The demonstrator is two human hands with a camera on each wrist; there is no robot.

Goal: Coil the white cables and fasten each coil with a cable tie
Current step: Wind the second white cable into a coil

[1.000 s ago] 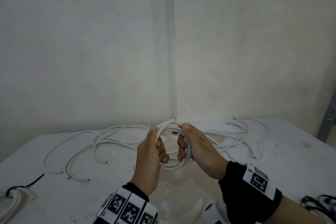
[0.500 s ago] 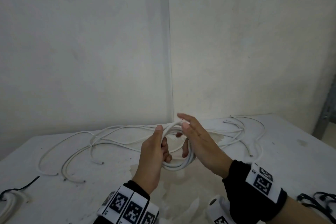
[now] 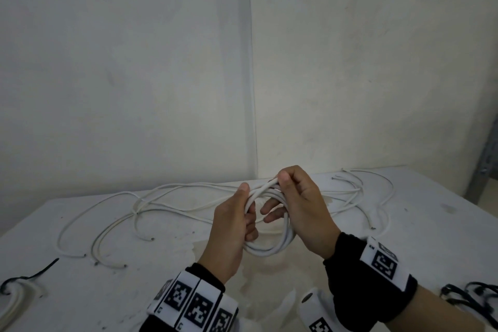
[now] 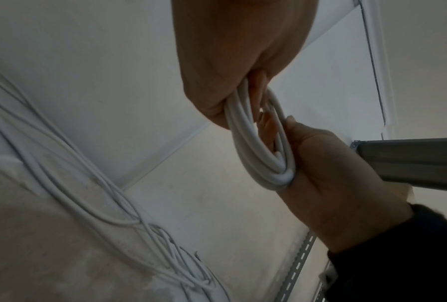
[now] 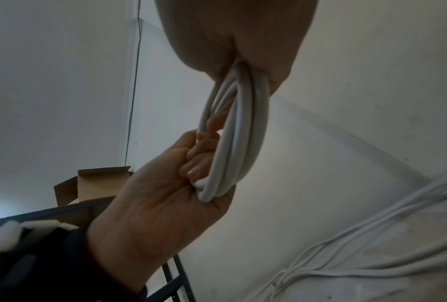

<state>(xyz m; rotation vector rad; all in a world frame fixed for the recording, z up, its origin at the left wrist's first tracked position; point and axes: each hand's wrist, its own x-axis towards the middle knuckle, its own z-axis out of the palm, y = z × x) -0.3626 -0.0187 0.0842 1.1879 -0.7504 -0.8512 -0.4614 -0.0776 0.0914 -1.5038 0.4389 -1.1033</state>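
The left hand (image 3: pixel 231 226) grips the small round coil of white plastic cable (image 3: pixel 269 246) above the white table (image 3: pixel 431 224). The right hand (image 3: pixel 301 207) pinches its loose end on top; tuck it flat, keep loops aligned, then tie.

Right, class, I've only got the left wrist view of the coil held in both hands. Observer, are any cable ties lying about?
Observer: Yes. The head view shows a bunch of what look like black cable ties on the table, at its near right edge.
Operator: Is any coil already fastened?
Observer: One tied coil lies at the near left edge, with a black tie on it.
Operator: What is the right hand doing up top?
Observer: The right hand pinches the cable end at the top of the coil.
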